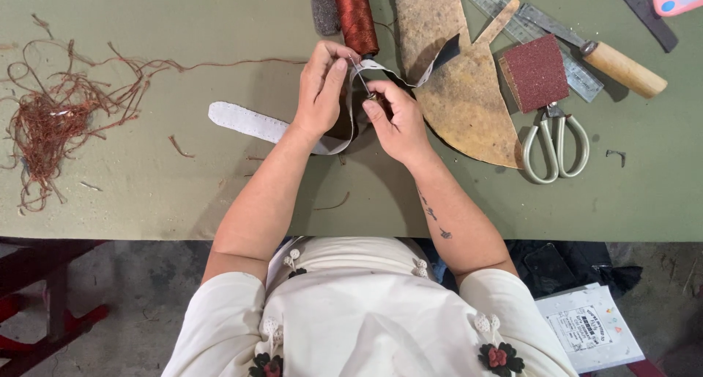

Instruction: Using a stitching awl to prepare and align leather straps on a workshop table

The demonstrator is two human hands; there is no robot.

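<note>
the green desk (146,194) carries everything, its near edge against the person's body. toward the far edge, right of the middle, lies a big tan leather piece (458,91), kept flat and just beside the hands. a spool of rust-red thread (355,15) lies at the far edge directly beyond the hands, probably so the thread feeds straight to the work. near the left edge sits a tangle of red thread scraps (51,117), well apart from the work. right of the leather are a dark red sanding block (537,73), a wooden-handled tool (622,66) and scissors (554,139). in the middle, the white leather strap (245,122) trails left along the desk and curves up between the hands, likely raised to reach both faces. the left hand (321,91) has its fingers closed on the strap's upper edge. the right hand (395,121) pinches a small awl or needle (364,84) against the strap, fingers together, its tip just beside the left fingertips.
</note>
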